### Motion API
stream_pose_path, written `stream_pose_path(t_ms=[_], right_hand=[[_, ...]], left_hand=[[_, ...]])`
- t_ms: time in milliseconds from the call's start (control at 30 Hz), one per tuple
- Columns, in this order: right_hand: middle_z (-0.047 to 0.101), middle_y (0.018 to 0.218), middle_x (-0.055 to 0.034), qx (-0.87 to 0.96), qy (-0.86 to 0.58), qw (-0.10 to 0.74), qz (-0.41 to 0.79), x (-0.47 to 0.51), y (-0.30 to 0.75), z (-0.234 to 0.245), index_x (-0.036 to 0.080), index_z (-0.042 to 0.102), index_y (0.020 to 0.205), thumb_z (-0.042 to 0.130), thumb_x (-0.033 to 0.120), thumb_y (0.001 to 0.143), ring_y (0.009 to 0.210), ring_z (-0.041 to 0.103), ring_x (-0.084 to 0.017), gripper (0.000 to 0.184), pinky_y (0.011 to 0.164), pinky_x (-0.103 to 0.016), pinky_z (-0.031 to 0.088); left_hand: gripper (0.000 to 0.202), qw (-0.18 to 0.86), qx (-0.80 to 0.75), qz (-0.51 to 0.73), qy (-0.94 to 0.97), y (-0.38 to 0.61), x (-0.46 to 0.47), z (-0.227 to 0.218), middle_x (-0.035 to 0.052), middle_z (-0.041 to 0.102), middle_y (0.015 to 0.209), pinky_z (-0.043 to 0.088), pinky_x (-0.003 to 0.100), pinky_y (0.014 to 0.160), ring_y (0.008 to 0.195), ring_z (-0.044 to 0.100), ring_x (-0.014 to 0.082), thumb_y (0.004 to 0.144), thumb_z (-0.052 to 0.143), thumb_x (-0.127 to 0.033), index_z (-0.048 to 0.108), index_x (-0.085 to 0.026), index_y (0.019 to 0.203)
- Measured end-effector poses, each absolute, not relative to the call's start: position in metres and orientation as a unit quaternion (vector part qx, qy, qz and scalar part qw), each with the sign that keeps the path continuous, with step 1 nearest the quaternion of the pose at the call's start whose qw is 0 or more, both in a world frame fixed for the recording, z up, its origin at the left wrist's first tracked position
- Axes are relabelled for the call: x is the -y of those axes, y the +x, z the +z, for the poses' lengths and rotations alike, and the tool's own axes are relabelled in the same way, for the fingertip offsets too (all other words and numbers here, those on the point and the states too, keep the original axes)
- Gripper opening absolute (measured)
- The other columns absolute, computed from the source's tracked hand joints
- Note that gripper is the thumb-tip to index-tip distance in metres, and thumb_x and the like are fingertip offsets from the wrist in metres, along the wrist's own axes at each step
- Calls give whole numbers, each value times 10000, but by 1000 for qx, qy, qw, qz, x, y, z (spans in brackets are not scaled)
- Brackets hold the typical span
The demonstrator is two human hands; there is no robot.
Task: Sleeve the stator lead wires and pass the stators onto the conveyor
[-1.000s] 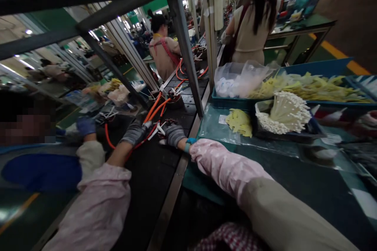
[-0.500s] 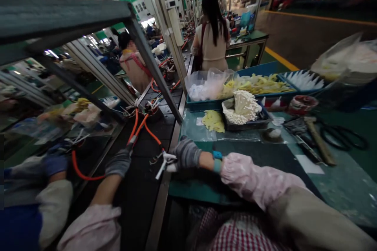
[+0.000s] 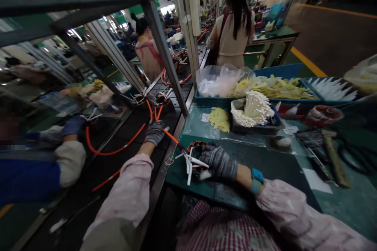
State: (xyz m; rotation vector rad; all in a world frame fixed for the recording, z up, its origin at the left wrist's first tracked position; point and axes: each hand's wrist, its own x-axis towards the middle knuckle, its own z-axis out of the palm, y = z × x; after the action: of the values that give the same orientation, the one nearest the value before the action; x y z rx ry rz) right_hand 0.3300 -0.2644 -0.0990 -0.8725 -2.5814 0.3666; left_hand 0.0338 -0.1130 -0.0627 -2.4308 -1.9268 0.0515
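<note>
wire coil [image 3: 198, 146] lies at the left edge of the bench [image 3: 353, 200], touching the nearer right hand [image 3: 220, 162], whose fingers grip its right side; left hand [image 3: 155, 133], farther off, is closed on orange cable [image 3: 171, 137] running far left.

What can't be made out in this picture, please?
All in the head view:
Right side of the coil: hidden by the right hand.
Whether the left hand grips the orange cable: hidden by its back.
Print on the label beside the yellow pieces: too small.
Far-right bag: cut off by the edge.
</note>
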Motion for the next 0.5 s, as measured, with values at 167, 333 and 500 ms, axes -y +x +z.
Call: stream_pose_path(t_ms=[167, 333, 500], right_hand=[[727, 1418, -165, 904, -380, 153, 119, 244, 357, -86, 247, 834, 1230, 873, 739, 786, 1379, 546, -442, 664, 1188, -664, 365], [646, 1518, -196, 779, -562, 258, 102, 249, 386, -84, 212, 772, 1375, 742, 335, 980, 1320, 643, -389, 415, 1133, -588, 523], [805, 1065, -116, 709, -558, 409, 139, 325, 389, -71, 259, 797, 1140, 511, 293, 1042, 1013, 758, -298, 304, 978, -497, 640]], left_hand=[[378, 32, 641, 35, -766, 5, 136, -61, 159, 795, 1241, 312, 529, 1333, 1296, 690, 332, 1048, 408, -265, 768, -164, 1102], [374, -4, 623, 101, -776, -8, 202, -68, 194, 802, 1090, 543, 461, 1065, 1109, 745, 355, 1024, 438, -315, 784, -175, 998], [403, -53, 601, 150, -783, -5, 253, -67, 210, 806, 1045, 567, 471, 985, 1061, 765, 365, 1025, 437, -324, 809, -175, 1067]])
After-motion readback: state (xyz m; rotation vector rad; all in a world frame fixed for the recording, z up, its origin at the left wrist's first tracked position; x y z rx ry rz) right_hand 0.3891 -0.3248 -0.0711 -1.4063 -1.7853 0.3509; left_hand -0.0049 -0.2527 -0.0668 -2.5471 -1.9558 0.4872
